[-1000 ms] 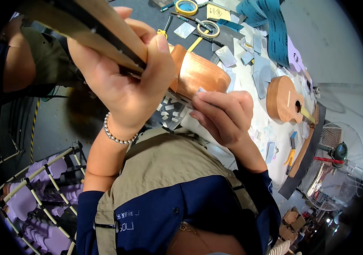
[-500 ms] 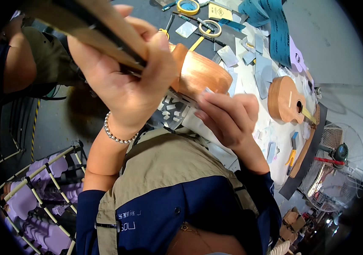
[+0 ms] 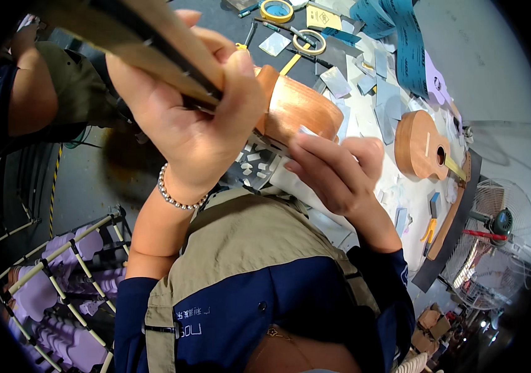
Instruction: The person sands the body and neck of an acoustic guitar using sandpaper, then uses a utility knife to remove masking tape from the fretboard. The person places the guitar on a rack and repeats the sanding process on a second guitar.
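Head view — hands (image 3: 194, 133) at a wooden instrument (image 3: 302, 107), left gripping its neck (image 3: 175, 46).

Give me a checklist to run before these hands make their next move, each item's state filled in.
1. Left hand closed around the instrument's neck: ok.
2. Right hand pinching the small pale piece: ok.
3. Pale piece flat against the instrument's body: cannot tell; fingers partly hide it.
4. Second instrument apart from both hands: ok.
5. Tabletop free of loose scraps: not ok; grey pieces lie scattered.
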### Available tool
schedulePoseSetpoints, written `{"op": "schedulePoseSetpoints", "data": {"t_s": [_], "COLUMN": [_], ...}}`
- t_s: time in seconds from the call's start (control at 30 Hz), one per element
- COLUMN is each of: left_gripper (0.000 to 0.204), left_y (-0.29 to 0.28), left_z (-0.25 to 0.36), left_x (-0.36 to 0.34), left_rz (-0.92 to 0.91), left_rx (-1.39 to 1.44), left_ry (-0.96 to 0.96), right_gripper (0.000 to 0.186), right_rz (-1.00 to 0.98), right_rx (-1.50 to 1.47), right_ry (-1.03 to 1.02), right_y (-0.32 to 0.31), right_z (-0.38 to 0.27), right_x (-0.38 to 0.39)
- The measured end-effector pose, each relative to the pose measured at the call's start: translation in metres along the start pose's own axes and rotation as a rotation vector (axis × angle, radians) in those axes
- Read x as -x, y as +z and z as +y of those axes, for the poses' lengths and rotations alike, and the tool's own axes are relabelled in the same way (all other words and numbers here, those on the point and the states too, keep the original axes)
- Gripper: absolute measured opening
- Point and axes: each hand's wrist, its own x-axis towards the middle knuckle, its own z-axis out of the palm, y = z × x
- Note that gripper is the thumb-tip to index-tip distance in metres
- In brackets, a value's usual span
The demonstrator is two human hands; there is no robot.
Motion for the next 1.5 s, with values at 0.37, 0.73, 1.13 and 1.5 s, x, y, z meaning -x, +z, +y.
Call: {"op": "schedulePoseSetpoints", "data": {"t_s": [0.37, 0.73, 1.13, 1.5], "left_gripper": [0.034, 0.042, 0.036, 0.034], "left_y": [-0.007, -0.008, -0.006, -0.008], "left_z": [0.001, 0.010, 0.004, -0.007], "left_x": [0.000, 0.001, 0.001, -0.003], "left_rz": [-0.006, 0.105, 0.045, 0.017], "left_rx": [-0.015, 0.163, -0.021, -0.045], "left_ry": [-0.035, -0.138, -0.098, -0.051], "right_gripper": [0.028, 0.033, 0.032, 0.041], "right_rz": [-0.044, 0.092, -0.011, -0.114], "right_rx": [-0.122, -0.090, 0.009, 0.029], "right_ry": [0.104, 0.018, -0.028, -0.018], "right_y": [-0.011, 0.005, -0.003, -0.008], "right_z": [0.004, -0.004, -0.008, -0.005], "right_x": [0.006, 0.022, 0.004, 0.004]}}
